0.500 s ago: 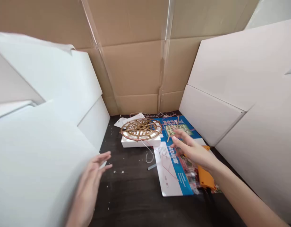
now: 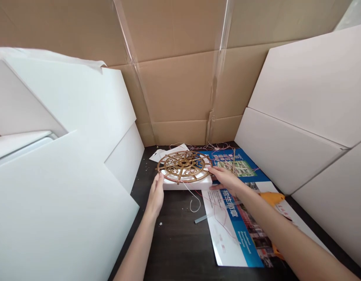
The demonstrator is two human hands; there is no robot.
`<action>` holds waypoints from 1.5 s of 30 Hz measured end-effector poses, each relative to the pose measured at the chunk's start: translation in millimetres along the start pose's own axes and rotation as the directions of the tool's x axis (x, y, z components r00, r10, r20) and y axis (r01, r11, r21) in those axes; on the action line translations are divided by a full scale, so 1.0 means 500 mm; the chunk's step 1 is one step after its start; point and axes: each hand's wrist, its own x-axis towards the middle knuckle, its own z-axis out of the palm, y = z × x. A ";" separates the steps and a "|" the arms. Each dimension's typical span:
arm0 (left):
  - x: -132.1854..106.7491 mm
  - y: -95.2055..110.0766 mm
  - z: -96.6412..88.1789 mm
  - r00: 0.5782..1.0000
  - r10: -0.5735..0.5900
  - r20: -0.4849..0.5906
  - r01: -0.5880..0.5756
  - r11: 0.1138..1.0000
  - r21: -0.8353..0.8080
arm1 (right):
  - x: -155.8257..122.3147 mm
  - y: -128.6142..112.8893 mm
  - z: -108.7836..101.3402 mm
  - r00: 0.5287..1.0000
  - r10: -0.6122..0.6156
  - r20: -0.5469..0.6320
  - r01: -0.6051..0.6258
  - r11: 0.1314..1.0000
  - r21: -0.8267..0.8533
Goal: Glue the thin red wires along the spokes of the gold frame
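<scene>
A round wooden openwork wheel (image 2: 183, 166) lies flat on a white foam block (image 2: 195, 183) on the dark table. My left hand (image 2: 156, 196) rests against the block's left end, fingers together and reaching up to the wheel's rim. My right hand (image 2: 226, 178) touches the block's right end at the wheel's edge, fingers stretched out. Neither hand is lifting anything. A thin red-and-white wire (image 2: 195, 199) trails from the wheel toward me.
A blue printed sheet (image 2: 239, 218) lies on the dark table (image 2: 174, 242) under my right arm, with an orange tool (image 2: 272, 198) partly hidden. A small grey strip (image 2: 201, 219) lies nearby. White foam boards (image 2: 66, 175) lean left and right; cardboard (image 2: 180, 78) stands behind.
Both hands moved forward from mid-air to the foam block, left hand to its left end, right hand to its right end. The view shifted slightly closer.
</scene>
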 end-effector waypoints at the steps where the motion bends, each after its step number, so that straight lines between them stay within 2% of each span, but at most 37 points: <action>1: -0.012 0.001 0.000 1.000 -0.014 -0.007 0.014 1.000 -0.001 | -0.006 0.002 -0.001 1.000 -0.002 0.006 0.002 1.000 0.006; 8: -0.133 -0.001 -0.033 0.996 -0.076 -0.047 0.077 0.997 0.025 | -0.106 0.037 -0.012 0.998 -0.021 0.056 0.020 0.999 0.026; 12: -0.167 -0.011 -0.053 0.993 -0.069 -0.100 0.072 0.997 0.027 | -0.163 0.066 -0.011 0.996 -0.036 0.080 0.032 0.998 0.047; 18: -0.172 -0.017 -0.064 0.992 -0.048 -0.119 0.054 0.997 0.050 | -0.199 0.086 -0.003 0.993 -0.053 0.103 0.042 0.994 0.101; 29: -0.165 -0.021 -0.073 0.998 0.001 -0.066 0.008 0.990 0.139 | -0.188 0.126 0.008 0.992 -0.113 0.057 0.087 0.937 0.339; 39: -0.174 -0.021 -0.058 0.986 -0.025 -0.168 0.019 0.999 -0.036 | -0.191 0.127 -0.024 0.989 -0.097 0.112 0.048 0.923 0.383; 45: -0.189 -0.019 -0.054 0.980 0.008 -0.199 -0.029 0.994 -0.102 | -0.185 0.141 -0.033 0.993 -0.096 0.070 0.065 0.933 0.353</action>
